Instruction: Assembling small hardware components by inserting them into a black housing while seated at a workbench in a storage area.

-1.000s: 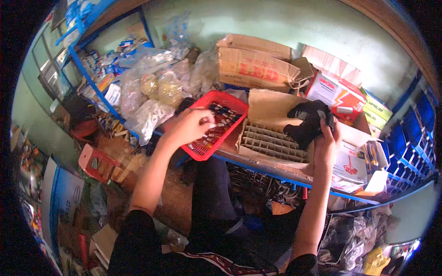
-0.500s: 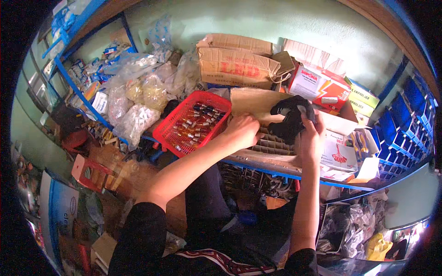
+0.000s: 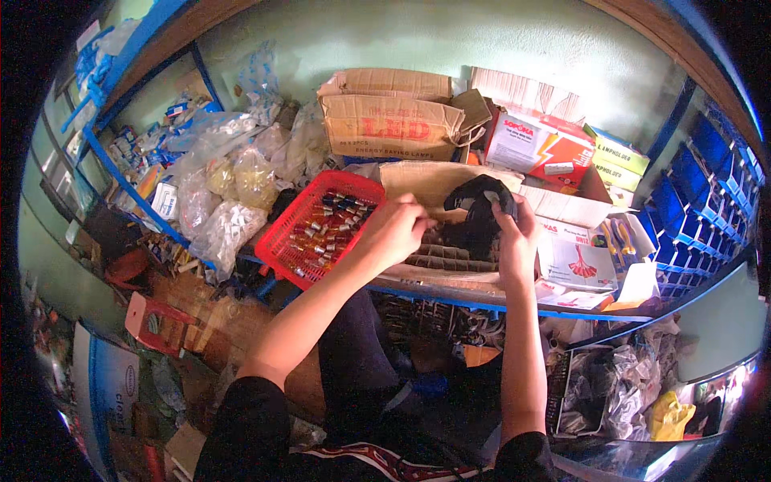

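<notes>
My right hand is closed on a crumpled black bag or cloth, held over a cardboard box with dividers. My left hand is over the same box's left end, its fingers pinched together; whatever they hold, if anything, is blurred. Beside that forearm stands a red plastic basket. Inside it lie several small amber-and-metal pieces that look like little bulbs. The black bag hides some of the box's compartments.
Behind stands a brown carton. To the right are a red-and-white box, a white box and blue bins. Clear bags of parts crowd the left, beyond a blue metal rail. A red stool is on the floor.
The whole view has shifted slightly, moving the shelf leftward in the picture. My left hand has risen a little from the divided box. The black bag stays in my right hand.
</notes>
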Action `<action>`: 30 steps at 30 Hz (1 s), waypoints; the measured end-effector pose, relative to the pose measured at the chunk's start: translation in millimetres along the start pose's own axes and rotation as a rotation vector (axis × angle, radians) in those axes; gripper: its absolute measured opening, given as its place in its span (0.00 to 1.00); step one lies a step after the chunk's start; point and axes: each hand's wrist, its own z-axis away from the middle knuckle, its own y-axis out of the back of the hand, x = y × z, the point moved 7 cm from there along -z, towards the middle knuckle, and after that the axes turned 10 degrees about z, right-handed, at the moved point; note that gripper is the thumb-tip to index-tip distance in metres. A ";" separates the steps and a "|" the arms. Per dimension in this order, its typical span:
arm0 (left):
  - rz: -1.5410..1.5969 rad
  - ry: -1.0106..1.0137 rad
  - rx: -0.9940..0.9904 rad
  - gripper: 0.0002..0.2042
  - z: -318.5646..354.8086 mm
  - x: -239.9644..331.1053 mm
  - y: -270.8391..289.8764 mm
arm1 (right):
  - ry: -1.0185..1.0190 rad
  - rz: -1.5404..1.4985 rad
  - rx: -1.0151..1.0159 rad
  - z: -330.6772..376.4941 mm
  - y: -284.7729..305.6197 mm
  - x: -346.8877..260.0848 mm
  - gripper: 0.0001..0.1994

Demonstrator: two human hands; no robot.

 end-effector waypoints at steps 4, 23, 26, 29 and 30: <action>0.178 0.088 0.142 0.11 -3.1 2.5 33.9 | 0.004 0.060 -0.054 8.0 -9.1 -0.4 0.09; 1.087 0.230 0.549 0.12 35.5 -2.1 -26.9 | 0.063 0.185 -0.207 30.8 -43.0 12.7 0.11; 1.182 0.386 0.491 0.10 36.0 -9.8 -37.3 | 0.111 0.225 -0.241 30.8 -44.4 11.2 0.12; 1.288 0.413 0.399 0.09 37.3 -20.0 -42.6 | 0.147 0.191 -0.235 32.6 -49.2 7.2 0.15; 1.361 0.428 0.351 0.09 37.6 -20.7 -45.4 | 0.171 0.173 -0.224 33.5 -50.9 3.4 0.15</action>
